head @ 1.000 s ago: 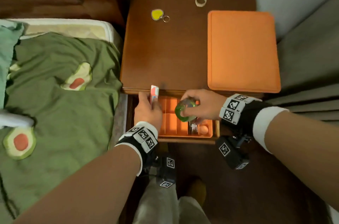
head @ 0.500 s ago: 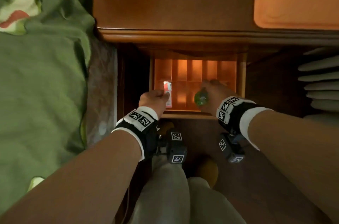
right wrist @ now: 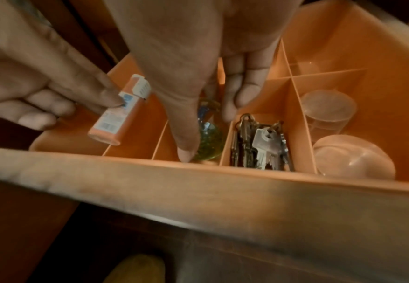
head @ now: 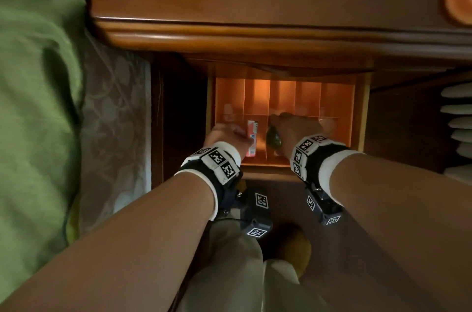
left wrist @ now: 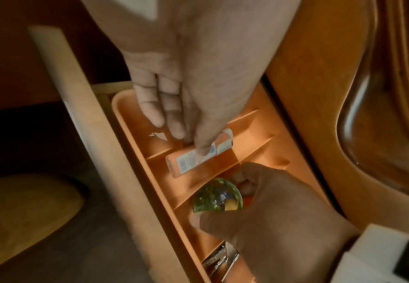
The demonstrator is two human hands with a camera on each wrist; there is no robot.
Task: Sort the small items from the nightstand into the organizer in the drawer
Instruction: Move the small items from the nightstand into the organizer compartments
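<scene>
An orange organizer (head: 339, 107) with narrow compartments sits in the open drawer. My left hand (head: 237, 136) pinches a small orange tube (head: 251, 139) with a barcode label and holds it tilted over the left compartments (left wrist: 130, 114). My right hand (head: 278, 130) grips a green glass ball (head: 273, 138) low inside a middle compartment. In the left wrist view the tube (left wrist: 193, 162) lies just left of the ball (left wrist: 216, 196). The right wrist view shows the ball (right wrist: 209, 147) between thumb and fingers, beside the tube (right wrist: 116, 120).
A bunch of keys (right wrist: 259, 145) fills the compartment right of the ball, then two clear plastic cups (right wrist: 329, 109). The nightstand's front edge (head: 255, 33) overhangs the drawer. Green bedding (head: 38, 107) lies left, a curtain (head: 457, 120) right, a yellow slipper (head: 296, 248) below.
The head view has dropped closer to the drawer. Both hands have gone down from above the organizer into its compartments, still holding the tube and the ball.
</scene>
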